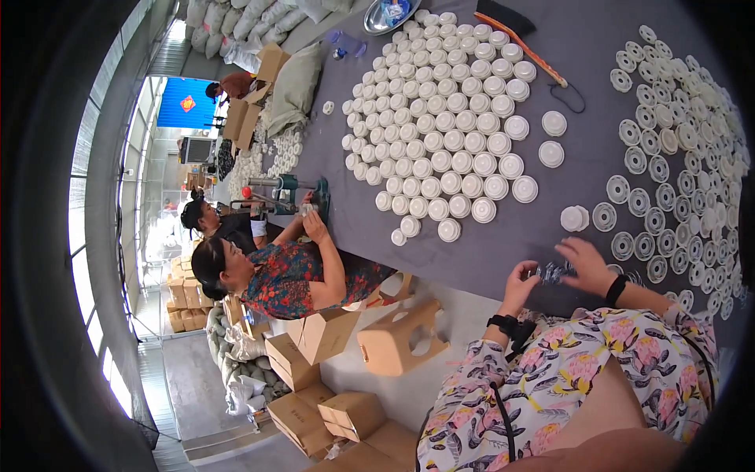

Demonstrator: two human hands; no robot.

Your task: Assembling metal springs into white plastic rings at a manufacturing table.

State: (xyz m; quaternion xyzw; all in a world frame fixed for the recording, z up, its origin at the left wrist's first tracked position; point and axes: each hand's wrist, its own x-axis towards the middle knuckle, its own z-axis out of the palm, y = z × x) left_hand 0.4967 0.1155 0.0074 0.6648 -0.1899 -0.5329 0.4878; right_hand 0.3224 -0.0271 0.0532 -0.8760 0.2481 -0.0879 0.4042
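At the near edge of the grey table (480,256), a small heap of shiny dark metal pieces (554,274) lies between my hands. My left hand (519,286) is beside the heap with thumb and fingers drawn together; whatever they hold is too small to make out. Over the heap's right side reaches my right hand (588,267), its fingers apart. Just beyond it sit a couple of white round caps (574,218). Many ring-faced white discs (654,223) are scattered to the right. A large group of stacked white caps (452,118) covers the table's middle.
A brush with an orange handle (523,49) and a metal tray (385,16) lie at the far side. To the left, a co-worker (287,275) sits at a green hand press (314,197). A tan stool (403,338) and cardboard boxes (299,417) stand on the floor.
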